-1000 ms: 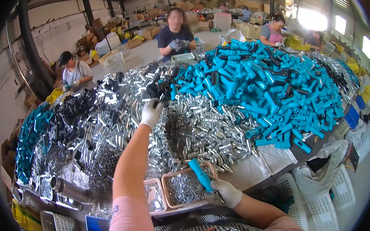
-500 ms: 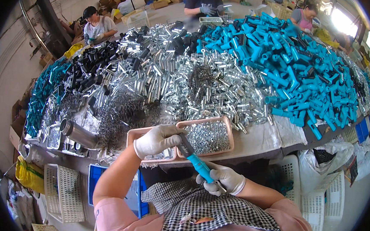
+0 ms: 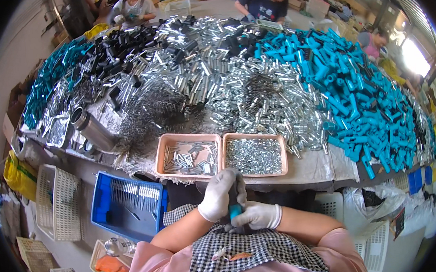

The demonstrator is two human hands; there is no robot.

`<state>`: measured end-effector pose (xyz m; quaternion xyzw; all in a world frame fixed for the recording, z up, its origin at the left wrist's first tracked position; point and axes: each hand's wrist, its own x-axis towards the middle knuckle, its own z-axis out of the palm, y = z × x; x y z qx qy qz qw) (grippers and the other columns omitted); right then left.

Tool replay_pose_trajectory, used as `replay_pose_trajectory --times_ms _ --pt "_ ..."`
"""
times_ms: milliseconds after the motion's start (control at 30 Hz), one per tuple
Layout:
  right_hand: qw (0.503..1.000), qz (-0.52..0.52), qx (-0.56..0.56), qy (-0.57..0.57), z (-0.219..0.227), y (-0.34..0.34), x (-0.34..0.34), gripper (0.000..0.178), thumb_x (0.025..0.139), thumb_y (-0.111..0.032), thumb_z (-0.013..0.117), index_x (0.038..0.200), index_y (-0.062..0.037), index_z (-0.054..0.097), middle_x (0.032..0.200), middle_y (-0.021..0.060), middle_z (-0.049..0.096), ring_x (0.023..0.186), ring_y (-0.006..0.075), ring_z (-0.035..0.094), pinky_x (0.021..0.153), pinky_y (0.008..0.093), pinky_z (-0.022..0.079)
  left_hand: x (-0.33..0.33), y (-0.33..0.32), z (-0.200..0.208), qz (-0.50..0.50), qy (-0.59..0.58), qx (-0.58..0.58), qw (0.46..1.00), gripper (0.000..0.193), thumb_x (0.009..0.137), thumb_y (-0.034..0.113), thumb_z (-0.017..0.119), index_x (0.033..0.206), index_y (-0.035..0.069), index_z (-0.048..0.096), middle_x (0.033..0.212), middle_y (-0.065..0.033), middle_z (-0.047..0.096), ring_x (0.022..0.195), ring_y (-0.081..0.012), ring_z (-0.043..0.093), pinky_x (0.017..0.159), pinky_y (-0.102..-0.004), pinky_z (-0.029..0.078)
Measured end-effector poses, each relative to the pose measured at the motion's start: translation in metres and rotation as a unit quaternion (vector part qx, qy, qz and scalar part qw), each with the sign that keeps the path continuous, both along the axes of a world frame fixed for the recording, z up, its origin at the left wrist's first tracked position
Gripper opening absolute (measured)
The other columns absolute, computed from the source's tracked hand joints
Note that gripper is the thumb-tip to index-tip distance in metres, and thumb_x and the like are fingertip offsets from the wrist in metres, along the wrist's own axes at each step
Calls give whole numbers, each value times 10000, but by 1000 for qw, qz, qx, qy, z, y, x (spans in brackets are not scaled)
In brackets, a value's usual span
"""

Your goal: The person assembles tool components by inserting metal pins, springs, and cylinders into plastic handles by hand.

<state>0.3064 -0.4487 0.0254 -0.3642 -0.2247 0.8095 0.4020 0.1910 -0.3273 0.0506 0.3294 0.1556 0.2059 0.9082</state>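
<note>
While both gloved hands meet below the trays, left hand fingers wrap the teal handle; right hand fingers curl under it.

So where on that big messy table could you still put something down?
Only the bare grey strip at the near edge, right of the two pink trays and below the blue tubes. Everywhere else is heaped with silver metal parts. Both hands, left hand and right hand, are below the table's edge.
</note>
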Motion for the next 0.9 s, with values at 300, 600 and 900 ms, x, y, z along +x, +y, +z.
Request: replay_pose_trajectory --times_ms 300,600,900 --pt "406 120 409 -808 51 170 130 224 896 -250 609 1088 -163 686 1013 76 626 953 269 632 841 407 539 -15 3 -49 -97 32 -47 994 272 1023 299 531 1043 28 533 788 -86 590 641 -182 586 630 -331 529" --pt "236 183 428 -853 26 206 154 155 880 -222 572 906 -119 684 969 46 635 1008 229 599 790 360 531 -22 -3 -50 -157 -10 -76 985 408 923 328 702 1129 24 525 769 -81 565 659 -193 569 642 -358 507" --pt "733 -129 262 -614 117 60 134 294 870 -214 694 1118 -60 719 1010 154 733 894 246 717 815 346 551 -17 -18 -31 -223 -11 33 974 356 821 122 730 1083 -7 525 732 -87 604 647 -202 613 651 -331 533"
